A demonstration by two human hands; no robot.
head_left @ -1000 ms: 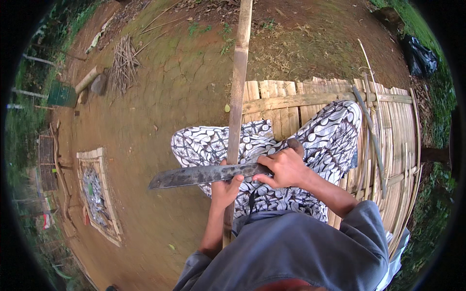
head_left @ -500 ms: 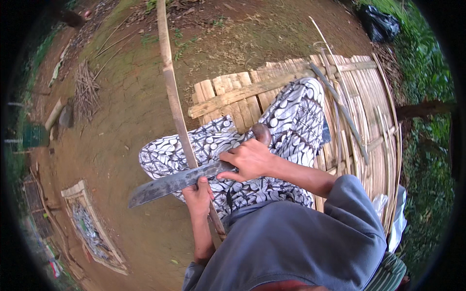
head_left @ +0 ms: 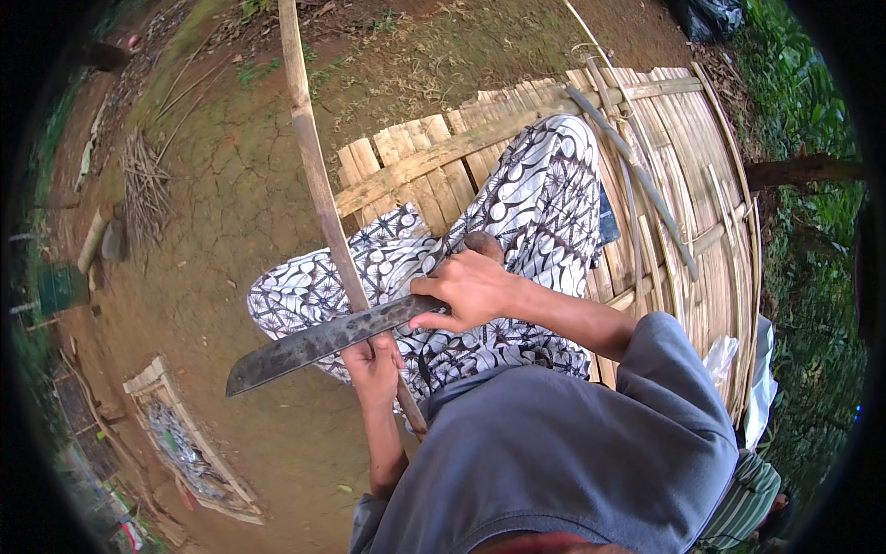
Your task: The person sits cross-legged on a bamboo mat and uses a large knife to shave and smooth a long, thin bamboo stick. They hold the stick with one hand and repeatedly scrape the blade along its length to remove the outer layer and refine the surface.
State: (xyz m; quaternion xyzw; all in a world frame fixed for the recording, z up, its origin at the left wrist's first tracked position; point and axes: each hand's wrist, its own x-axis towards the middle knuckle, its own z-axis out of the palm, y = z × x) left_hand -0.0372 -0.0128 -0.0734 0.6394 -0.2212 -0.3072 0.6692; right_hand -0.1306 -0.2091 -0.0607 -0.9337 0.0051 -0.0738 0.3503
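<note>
A machete with a broad, dark, stained blade (head_left: 309, 345) lies across a long wooden or bamboo pole (head_left: 318, 175) over my lap. My right hand (head_left: 469, 291) is closed around its grip, and the rounded wooden handle end (head_left: 484, 244) sticks out beyond my fist. The blade tip points left. Just below the blade, my left hand (head_left: 374, 371) grips the pole, thumb up close to the blade's lower edge. The pole runs from the top of the view, past my bent leg in patterned trousers (head_left: 544, 203), down to my waist.
I sit on a split-bamboo platform (head_left: 683, 129) with loose strips and a grey-blue pole (head_left: 637, 175) on it. To the left, on bare earth, are a twig bundle (head_left: 145, 185) and a framed pit of ash-grey debris (head_left: 189, 448). Black plastic (head_left: 706, 18) lies at top right.
The machete blade has slid a little left and down along the pole, toward my left hand. Both hands keep their holds. The whole view has shifted slightly.
</note>
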